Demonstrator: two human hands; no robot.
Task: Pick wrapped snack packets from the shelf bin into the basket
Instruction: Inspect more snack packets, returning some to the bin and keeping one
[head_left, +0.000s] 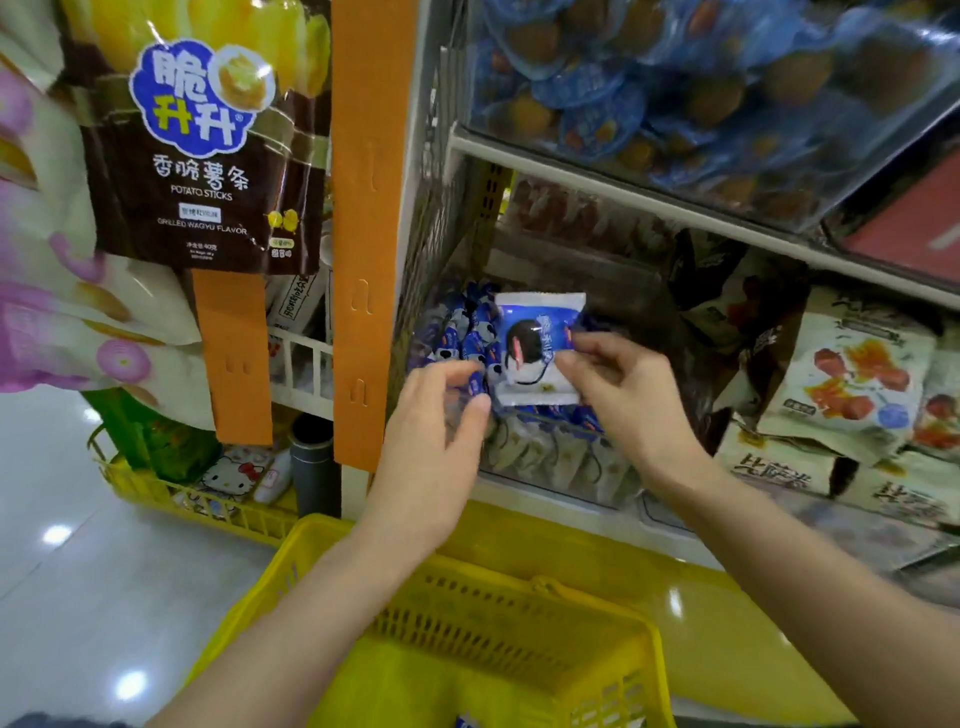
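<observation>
My right hand (618, 384) pinches a white and blue wrapped snack packet (535, 348) by its right edge and holds it upright over the clear shelf bin (550, 467). The bin is full of several like packets (457, 338). At the bin's left side, my left hand (441, 415) has its fingers curled round a small blue packet (475, 385). Directly below both hands stands a yellow plastic basket (498, 613). A blue packet corner (465, 721) shows at its bottom edge.
An orange shelf post (369, 234) stands left of the bin. Beige snack bags (852, 384) fill the shelf to the right, and blue-lidded cups (675, 88) sit on the shelf above. A hanging potato-sticks bag (202, 150) is at upper left. Another yellow basket (208, 499) sits on the floor.
</observation>
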